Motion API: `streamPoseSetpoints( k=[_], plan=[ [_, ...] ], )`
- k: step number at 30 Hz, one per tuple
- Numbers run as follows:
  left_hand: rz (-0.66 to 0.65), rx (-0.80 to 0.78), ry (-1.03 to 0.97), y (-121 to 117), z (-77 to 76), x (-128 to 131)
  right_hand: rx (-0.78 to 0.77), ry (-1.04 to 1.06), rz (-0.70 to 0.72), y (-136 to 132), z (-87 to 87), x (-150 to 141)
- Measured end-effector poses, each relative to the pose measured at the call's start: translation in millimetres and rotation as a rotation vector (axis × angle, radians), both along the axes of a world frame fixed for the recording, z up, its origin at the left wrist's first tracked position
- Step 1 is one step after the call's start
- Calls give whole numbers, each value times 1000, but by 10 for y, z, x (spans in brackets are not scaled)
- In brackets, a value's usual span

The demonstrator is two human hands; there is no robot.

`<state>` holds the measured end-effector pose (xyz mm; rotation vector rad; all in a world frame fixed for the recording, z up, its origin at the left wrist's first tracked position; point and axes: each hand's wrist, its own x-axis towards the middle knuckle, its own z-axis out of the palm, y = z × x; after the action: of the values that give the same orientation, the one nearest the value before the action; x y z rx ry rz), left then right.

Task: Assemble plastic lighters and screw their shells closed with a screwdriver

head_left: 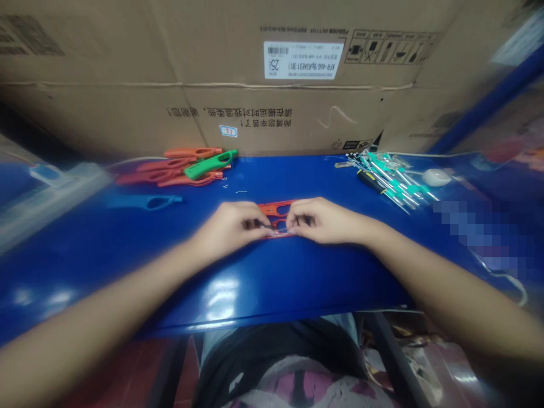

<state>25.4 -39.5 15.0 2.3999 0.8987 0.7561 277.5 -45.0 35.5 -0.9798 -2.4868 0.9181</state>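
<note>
A red plastic handle piece [276, 211] lies flat on the blue table [263, 283], right in front of me. My left hand [232, 226] pinches its left end with fingers curled. At the right end, my right hand [325, 220] grips it the same way. The lower part of the piece is hidden under my fingers. A small clear or metal part seems to lie between my fingertips, too small to make out.
Several red and orange handle pieces with one green one [210, 164] are piled at the back left, and a blue one [147, 201] lies nearer. A bundle of teal-handled tools [391, 180] lies back right. A large cardboard box [255, 73] walls the rear.
</note>
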Motion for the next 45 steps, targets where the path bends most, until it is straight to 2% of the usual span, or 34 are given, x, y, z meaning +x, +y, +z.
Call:
streamPoseSetpoints(
  k=[12,18,27,34,45],
  plan=[
    [-61,63,54,5,6,-19,33,25,23,3,-26,2],
    [-51,60,54,4,7,-12,-22,11,15,4,-24,-7],
    [-44,36,34,-36,39,-4,18,9,30,2,-46,-7],
    [-126,73,153,-70,112,-19,31,-11,43,-16,-3,-6],
    [-124,103,224,-81,112,-25,44,-49,8,-38,19,-9]
  ],
)
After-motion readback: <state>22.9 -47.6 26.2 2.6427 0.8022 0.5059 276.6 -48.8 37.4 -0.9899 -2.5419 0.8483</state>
